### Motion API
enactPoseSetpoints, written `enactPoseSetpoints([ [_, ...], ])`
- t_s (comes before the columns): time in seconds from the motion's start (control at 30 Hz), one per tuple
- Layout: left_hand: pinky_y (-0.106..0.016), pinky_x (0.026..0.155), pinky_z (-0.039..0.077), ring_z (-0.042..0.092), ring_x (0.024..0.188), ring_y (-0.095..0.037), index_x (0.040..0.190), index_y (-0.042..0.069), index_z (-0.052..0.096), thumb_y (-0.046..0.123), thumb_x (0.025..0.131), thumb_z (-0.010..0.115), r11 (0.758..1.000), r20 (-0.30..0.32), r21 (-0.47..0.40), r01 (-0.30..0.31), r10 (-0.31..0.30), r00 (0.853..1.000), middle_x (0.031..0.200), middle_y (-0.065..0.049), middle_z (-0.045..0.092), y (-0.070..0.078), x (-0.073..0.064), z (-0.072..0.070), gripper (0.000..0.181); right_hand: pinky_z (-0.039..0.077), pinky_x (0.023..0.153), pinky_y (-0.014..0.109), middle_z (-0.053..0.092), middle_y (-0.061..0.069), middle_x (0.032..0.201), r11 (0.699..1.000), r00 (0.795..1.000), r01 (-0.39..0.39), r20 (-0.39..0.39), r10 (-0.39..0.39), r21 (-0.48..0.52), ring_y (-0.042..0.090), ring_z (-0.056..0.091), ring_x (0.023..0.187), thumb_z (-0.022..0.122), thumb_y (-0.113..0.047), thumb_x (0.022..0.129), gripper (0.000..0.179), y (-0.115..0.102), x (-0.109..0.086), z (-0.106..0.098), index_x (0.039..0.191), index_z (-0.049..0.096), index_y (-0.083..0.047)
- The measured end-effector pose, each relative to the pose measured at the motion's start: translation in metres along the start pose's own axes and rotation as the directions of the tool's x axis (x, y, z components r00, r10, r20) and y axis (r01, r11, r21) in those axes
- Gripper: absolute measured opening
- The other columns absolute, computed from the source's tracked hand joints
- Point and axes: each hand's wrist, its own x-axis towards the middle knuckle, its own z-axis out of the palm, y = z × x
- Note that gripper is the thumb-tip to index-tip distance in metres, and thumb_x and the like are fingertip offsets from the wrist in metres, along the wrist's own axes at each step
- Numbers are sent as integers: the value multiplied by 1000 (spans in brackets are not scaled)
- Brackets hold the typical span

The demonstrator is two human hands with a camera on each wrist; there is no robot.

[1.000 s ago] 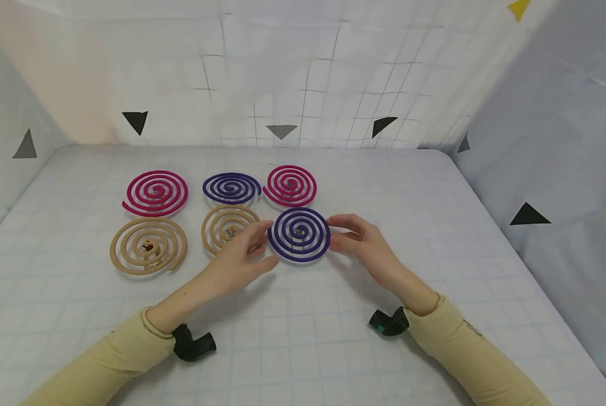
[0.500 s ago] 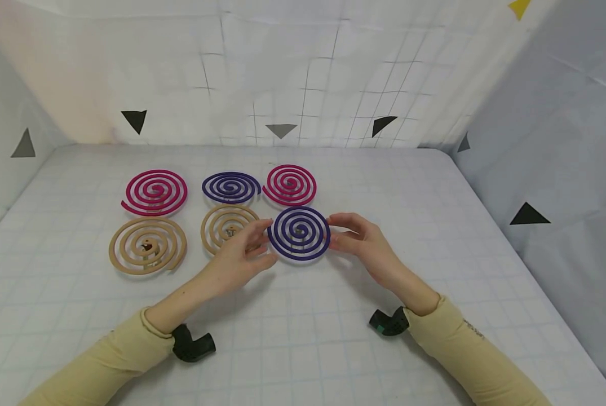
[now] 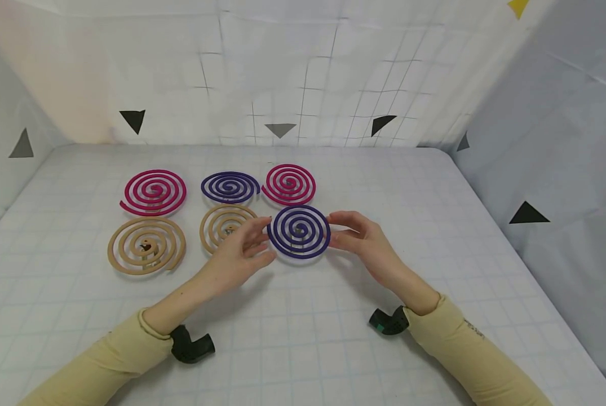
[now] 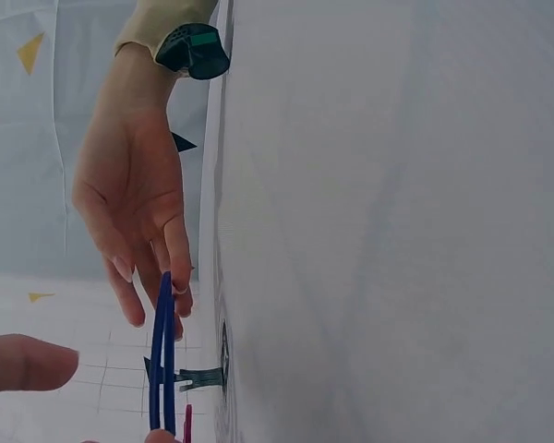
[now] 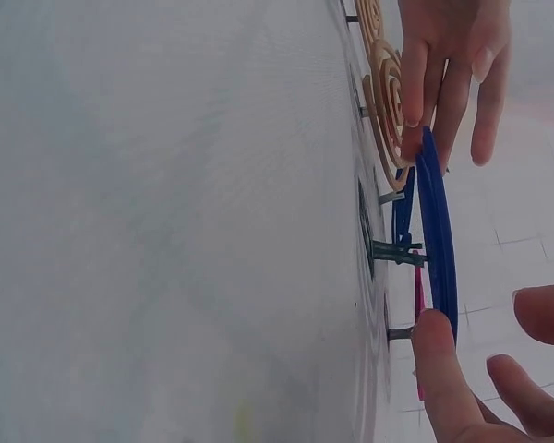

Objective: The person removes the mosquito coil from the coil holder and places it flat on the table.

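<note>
A dark blue mosquito coil (image 3: 300, 228) sits between my two hands in the head view. Both wrist views show it edge-on, lying nearly level on a small metal stand (image 5: 397, 254) above the table. Fingertips of my left hand (image 3: 234, 256) touch its left rim, with the thumb held apart. From the other side my right hand (image 3: 366, 242) has a fingertip on the right rim; in the right wrist view its thumb is clear of the coil. Behind the left hand, a tan coil (image 3: 221, 223) is partly hidden.
Further coils stand on the white gridded table (image 3: 292, 349): a second tan one (image 3: 147, 243) and a pink one (image 3: 155, 190) at left, another blue one (image 3: 230, 187) at the back, and a second pink one (image 3: 290, 183) just behind the front blue coil. White walls surround the table.
Both hands stay at the rims of the front blue coil, which has shifted very slightly away from me. The head view itself has drifted a little.
</note>
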Motion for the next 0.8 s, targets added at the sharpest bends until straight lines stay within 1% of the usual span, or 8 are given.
enactPoseSetpoints([
  [0.33,-39,111,44,49,137,-33,149,1,37,7,94,65,1000,-13,-16,4,-4,1000,152,-19,44,0,0,-1,61,55,94,27,53,16,143,1000,1000,5,1,-5,1,18,65,111,59,-4,96,46,1,1,-1,141,48,-2],
  [0.53,-40,110,44,50,135,-33,147,-1,39,5,93,66,1000,-23,-16,-9,8,1000,150,-20,46,2,0,0,60,55,94,26,54,15,143,1000,1000,-4,-5,4,-5,19,65,112,61,-6,96,46,1,2,-1,140,49,-3],
  [0.67,-40,110,45,51,135,-33,147,-1,39,5,93,66,1000,-26,-16,-3,3,1000,150,-20,46,4,0,1,60,55,94,26,55,14,142,1000,1000,-12,-10,12,1,21,65,114,63,-7,95,46,0,2,-1,139,50,-4],
  [0.8,-40,110,45,50,135,-33,146,-1,40,4,93,65,1000,-28,-21,-4,3,1000,150,-19,46,4,0,2,60,55,94,25,55,14,142,1000,1000,-13,-15,13,-14,20,65,113,65,-8,95,47,1,2,-1,139,50,-4],
])
